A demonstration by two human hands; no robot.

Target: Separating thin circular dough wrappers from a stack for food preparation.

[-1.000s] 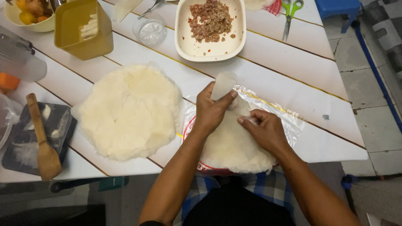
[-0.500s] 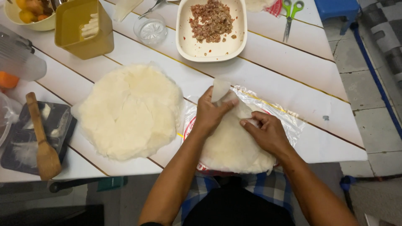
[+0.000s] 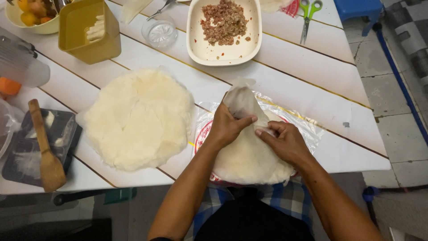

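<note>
Since 1 s ago, wrapper sheet (image 3: 243,100) lifted higher off stack (image 3: 249,156). Left hand (image 3: 227,127) & right hand (image 3: 285,140) both pinch it; thin, could tear if pulled unevenly.

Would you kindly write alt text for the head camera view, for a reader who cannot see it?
Two bare hands, left hand and right hand, fold a thin pale wrapper into a cone over a stack of wrappers on a plastic sheet. A second stack lies to the left on the white table, a dish of minced filling beyond.
</note>
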